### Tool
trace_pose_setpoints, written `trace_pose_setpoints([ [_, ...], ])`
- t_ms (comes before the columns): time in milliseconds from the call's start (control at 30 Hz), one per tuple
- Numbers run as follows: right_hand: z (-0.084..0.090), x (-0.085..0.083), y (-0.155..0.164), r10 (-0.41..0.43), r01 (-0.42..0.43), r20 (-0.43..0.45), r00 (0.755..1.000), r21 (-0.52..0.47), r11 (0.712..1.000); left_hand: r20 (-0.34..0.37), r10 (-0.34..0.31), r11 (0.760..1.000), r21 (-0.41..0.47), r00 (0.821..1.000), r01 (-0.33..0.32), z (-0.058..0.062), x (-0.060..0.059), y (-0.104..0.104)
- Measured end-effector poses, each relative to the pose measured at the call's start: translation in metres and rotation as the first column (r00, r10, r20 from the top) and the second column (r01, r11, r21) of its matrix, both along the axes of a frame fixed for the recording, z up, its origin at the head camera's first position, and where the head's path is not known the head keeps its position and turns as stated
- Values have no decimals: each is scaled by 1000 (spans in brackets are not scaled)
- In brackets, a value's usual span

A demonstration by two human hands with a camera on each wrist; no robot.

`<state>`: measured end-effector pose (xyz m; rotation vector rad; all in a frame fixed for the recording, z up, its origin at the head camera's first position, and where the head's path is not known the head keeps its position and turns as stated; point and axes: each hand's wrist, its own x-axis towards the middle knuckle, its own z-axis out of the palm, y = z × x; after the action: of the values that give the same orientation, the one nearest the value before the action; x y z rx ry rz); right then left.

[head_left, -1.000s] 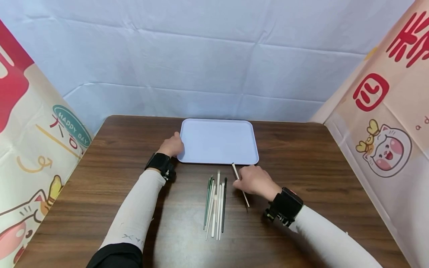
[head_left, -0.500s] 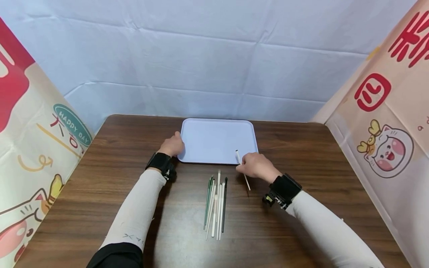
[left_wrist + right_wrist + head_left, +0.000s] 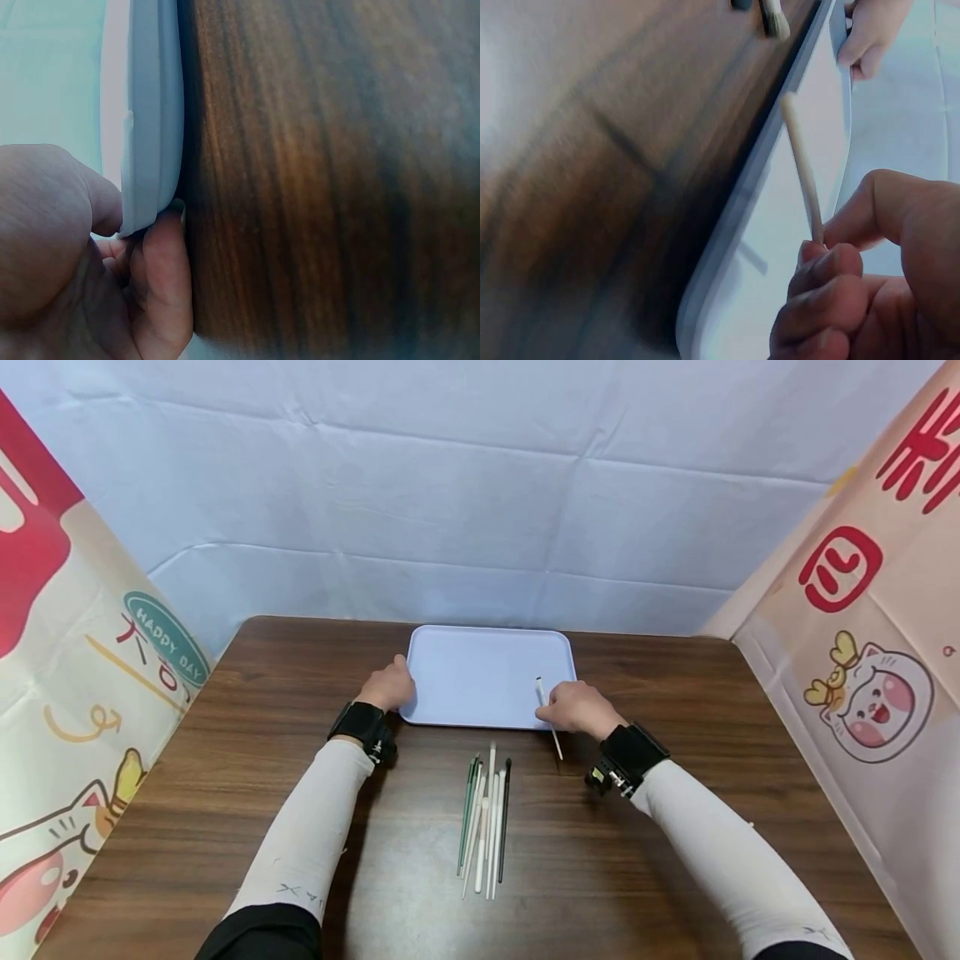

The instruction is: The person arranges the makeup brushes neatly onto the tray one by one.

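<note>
A pale, shallow rectangular tray lies at the table's far edge. My left hand pinches its left side; in the left wrist view the thumb is at the rim and a fingertip reaches under the edge. My right hand pinches a thin white paintbrush between thumb and fingers, over the tray's near right corner. The right wrist view shows the paintbrush's cream handle end pointing away from the fingers; its bristles are hard to make out.
Several white, green and black paintbrushes lie bunched on the brown wooden table, nearer than the tray. In the right wrist view one set of bristles shows near the tray edge. A pale cloth hangs behind.
My right hand has carried the paintbrush away from me and slightly right, from beside the bunch to over the tray's near right corner. My left hand has stayed at the tray's left edge.
</note>
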<state>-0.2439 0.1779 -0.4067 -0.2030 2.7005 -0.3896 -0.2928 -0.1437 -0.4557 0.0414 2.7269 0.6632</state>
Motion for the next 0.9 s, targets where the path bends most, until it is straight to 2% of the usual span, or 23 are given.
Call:
trace_pose_setpoints([
  [500,-1,-37,8,-83,83,-1,997,2,997,10,-3,1000,3,1000,3,-2,-2,-1],
  [900,-5,-55,12,-137,137,6,991,40,990,8,2,1000,3,1000,-2,0,0,-1],
])
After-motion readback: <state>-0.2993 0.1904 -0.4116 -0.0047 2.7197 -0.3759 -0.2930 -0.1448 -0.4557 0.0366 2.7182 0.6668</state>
